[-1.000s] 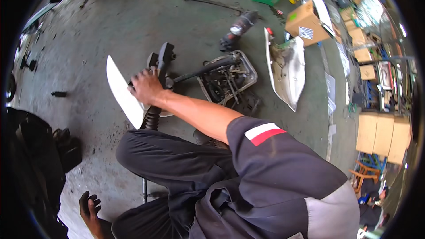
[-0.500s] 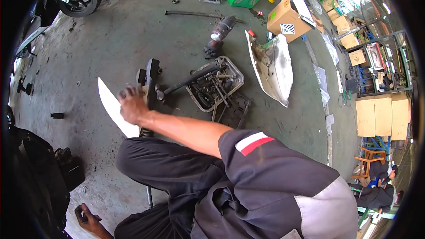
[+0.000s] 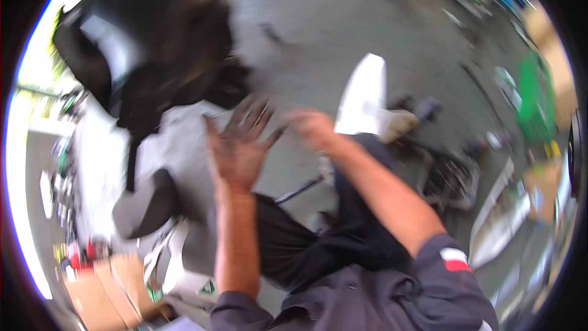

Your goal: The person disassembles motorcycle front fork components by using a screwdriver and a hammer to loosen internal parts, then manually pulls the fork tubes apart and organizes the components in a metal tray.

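My left hand (image 3: 237,144) is raised in the middle of the view, with dark, grimy fingers spread and nothing in them. Close by on its right, my right hand (image 3: 311,129) is smeared by motion, so its fingers do not show clearly. A gap lies between the two hands. Beyond my right hand, a white pointed panel (image 3: 364,95) stands out beside my knee; I cannot tell that the hand touches it. Ahead of my left hand hangs a large dark body of a vehicle (image 3: 177,49), blurred, with black parts on its lower side.
On the right, a metal tray (image 3: 450,178) holds loose parts and tools. Past it lie a white curved fairing (image 3: 505,220), a green toolbox (image 3: 536,101) and a cardboard box (image 3: 545,187). Another cardboard box (image 3: 107,291) is at the lower left, near a white panel (image 3: 187,263).
The view has swung left toward the dark vehicle body. My right hand has left the white panel's side, and my left hand has come up from the lower edge, its fingers now spread.
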Demonstrator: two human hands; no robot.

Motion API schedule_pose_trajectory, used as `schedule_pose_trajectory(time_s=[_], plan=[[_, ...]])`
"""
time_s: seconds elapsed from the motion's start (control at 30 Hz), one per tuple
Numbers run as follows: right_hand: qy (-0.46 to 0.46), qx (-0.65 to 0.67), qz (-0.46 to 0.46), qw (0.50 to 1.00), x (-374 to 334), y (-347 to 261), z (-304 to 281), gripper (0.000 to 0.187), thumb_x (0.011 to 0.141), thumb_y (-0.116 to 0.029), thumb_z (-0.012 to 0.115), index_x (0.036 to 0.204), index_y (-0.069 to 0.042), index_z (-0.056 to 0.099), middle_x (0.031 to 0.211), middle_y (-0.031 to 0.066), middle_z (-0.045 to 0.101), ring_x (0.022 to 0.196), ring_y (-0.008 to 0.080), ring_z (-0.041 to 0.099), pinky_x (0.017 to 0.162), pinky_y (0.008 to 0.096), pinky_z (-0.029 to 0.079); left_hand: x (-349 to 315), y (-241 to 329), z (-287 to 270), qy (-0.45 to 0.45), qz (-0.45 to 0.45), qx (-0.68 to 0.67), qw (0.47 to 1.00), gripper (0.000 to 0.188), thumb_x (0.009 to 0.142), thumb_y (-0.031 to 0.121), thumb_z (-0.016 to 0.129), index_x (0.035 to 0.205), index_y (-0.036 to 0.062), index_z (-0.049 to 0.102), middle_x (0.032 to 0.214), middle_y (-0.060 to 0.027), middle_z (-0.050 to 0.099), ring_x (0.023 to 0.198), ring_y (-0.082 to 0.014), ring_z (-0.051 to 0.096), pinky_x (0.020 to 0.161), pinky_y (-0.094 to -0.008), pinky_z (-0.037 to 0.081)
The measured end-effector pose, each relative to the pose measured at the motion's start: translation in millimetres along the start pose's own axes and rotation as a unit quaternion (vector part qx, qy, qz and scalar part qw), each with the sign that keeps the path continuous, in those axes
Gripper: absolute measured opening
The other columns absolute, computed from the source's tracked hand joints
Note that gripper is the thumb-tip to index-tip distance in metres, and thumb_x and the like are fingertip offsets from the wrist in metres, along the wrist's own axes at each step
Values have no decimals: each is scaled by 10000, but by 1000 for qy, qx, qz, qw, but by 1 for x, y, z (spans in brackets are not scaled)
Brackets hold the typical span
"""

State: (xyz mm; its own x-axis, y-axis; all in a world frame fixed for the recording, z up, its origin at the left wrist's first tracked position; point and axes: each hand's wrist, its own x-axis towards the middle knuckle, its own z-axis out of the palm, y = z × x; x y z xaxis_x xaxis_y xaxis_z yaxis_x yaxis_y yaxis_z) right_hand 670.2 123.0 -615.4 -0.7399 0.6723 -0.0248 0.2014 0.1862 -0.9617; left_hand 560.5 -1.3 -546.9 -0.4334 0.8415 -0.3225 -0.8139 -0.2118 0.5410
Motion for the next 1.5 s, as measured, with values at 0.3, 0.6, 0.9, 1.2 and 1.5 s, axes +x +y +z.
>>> schedule_pose_trajectory(time_s=[0.3,0.6,0.9,1.2,1.5], plan=[[-55,199,-92,974,-55,-119,76,630,1011,-453,363,1343,78,425,1315,210,525,1215,279,510,1047,343,362,-9,-44,-62,135,239,629,727,849,942,624,302,1501,11,123,1558,-204,134,1451,-310,120,1168,-391,126],[-77,-134,-296,943,-35,26,68,665,968,-414,461,1438,31,306,1466,244,344,1380,393,295,1116,455,239,-27,-16,-34,64,122,133,981,1064,802,839,264,1526,96,26,1578,-191,36,1450,-346,95,1136,-530,144],[-7,-97,-134,986,-58,1,11,439,939,-199,568,1317,5,477,1293,179,550,1208,275,530,951,351,458,-82,67,-67,51,362,68,928,460,992,297,439,1276,-63,480,1141,-266,623,996,-357,655,886,-418,543],[157,-319,75,932,-130,87,-156,401,941,-170,539,1292,17,486,1235,208,575,1156,301,561,977,377,424,-88,77,-102,226,335,441,802,306,966,211,533,1119,-32,641,937,-166,695,868,-218,681,825,-329,538],[218,-199,78,952,-186,87,-123,414,958,-202,551,1300,21,483,1211,160,582,1111,252,569,969,355,425,-84,81,-92,263,412,420,765,326,946,207,544,1104,-64,631,939,-185,689,858,-240,677,820,-342,535]])
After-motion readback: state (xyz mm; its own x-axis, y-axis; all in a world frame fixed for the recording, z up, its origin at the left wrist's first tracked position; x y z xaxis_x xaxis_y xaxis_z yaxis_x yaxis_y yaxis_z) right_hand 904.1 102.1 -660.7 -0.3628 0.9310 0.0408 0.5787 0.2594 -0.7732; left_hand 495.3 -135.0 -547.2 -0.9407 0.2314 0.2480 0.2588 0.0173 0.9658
